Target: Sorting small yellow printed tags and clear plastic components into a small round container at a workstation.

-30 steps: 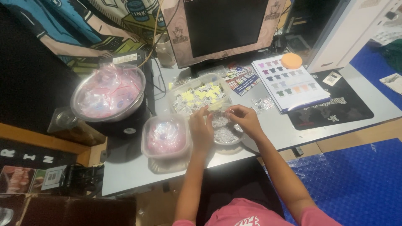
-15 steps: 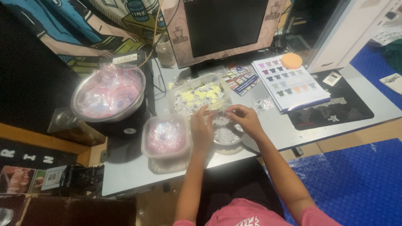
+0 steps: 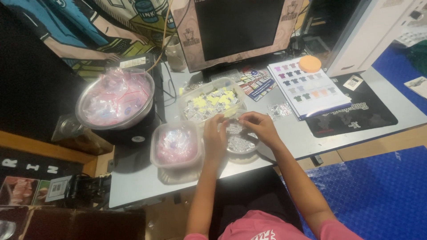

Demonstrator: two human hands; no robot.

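Both hands meet over the small bowl (image 3: pixel 240 141) — left hand (image 3: pixel 215 138) and right hand (image 3: pixel 259 126) equally near, fingers pinched narrow on something too small to tell.

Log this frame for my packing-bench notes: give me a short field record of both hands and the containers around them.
left hand: over the small round dish, fingertips pinched near the right hand; what they grip is too small to tell
right hand: above the same dish, fingers curled inward
dish contents: small silvery pieces
clear tub: behind the hands, yellow and silvery packets
plastic container: left of the hands, pinkish bags
metal bowl: far left, clear pink-tinted bags
colour chart sheet: right, orange disc on it
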